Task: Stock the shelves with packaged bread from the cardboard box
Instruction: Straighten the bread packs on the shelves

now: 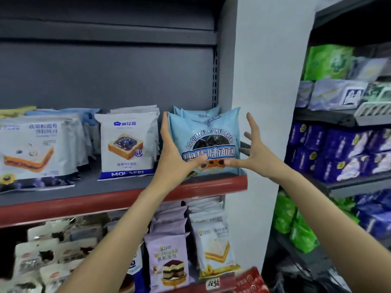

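A light blue bread package [208, 132] with "Flavored Bread" lettering stands upright at the right end of the upper shelf [105, 200], in front of more of the same kind. My left hand [173, 154] grips its left edge, fingers behind and thumb on the lower front. My right hand [255, 154] is at the package's right side with the fingers spread and apart from it; only the thumb touches the lower front. The cardboard box is out of view.
Left of the blue packs stand white blueberry toast packs [127, 144] and sandwich packs [36, 149]. The lower shelf holds tiramisu packs [169, 263] and others. A white pillar [264, 81] adjoins the shelf's right end; beyond it are shelves of purple packs [338, 149].
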### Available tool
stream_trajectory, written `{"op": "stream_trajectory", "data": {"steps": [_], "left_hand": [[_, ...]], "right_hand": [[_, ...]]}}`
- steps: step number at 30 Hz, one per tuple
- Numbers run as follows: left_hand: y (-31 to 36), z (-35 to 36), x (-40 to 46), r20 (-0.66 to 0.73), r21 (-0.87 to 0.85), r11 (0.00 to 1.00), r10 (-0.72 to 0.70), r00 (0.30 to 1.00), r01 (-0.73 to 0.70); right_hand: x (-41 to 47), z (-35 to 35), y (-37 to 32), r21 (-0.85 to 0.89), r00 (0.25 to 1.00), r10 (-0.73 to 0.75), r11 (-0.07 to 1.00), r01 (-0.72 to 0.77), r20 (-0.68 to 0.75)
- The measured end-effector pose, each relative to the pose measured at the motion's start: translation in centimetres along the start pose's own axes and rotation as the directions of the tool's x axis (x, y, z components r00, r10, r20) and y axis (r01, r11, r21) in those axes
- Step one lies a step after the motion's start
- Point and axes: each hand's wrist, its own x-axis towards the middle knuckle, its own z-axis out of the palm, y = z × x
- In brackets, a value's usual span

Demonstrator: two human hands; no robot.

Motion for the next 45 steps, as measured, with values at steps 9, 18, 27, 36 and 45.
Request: {"op": "stream_trajectory", "data": {"steps": [9,18,27,36,45], "left_hand": [[5.0,0.1,1.5,0.185,0.807,0.536,0.17,0.968,-0.249],[8.7,0.7,7.0,0.427,0.885,0.353,-0.361,0.829,-0.302],[7.7,1.4,7.2,0.452,0.876,0.349,-0.35,0.82,-0.334],[7.4,1.5,7.4,0.458,0.871,0.352,-0.332,0.825,-0.342],[6.7,1.3,7.5,0.462,0.869,0.346,-0.304,0.833,-0.355]], "right_hand": [[4.7,-9.2,-1.7,-0.349,0.93,-0.334,0.862,0.368,0.154],[19.1,-7.1,-1.6,-0.549,0.723,-0.393,0.474,0.689,0.568],[25.9,-2.9,-1.3,-0.663,0.735,-0.05,0.392,0.638,0.677],[26.1,-2.6,-0.6,-0.663,0.758,-0.022,0.469,0.584,0.652],[27.7,-2.3,0.5,-0.696,0.803,0.084,0.557,0.454,0.59]]}}
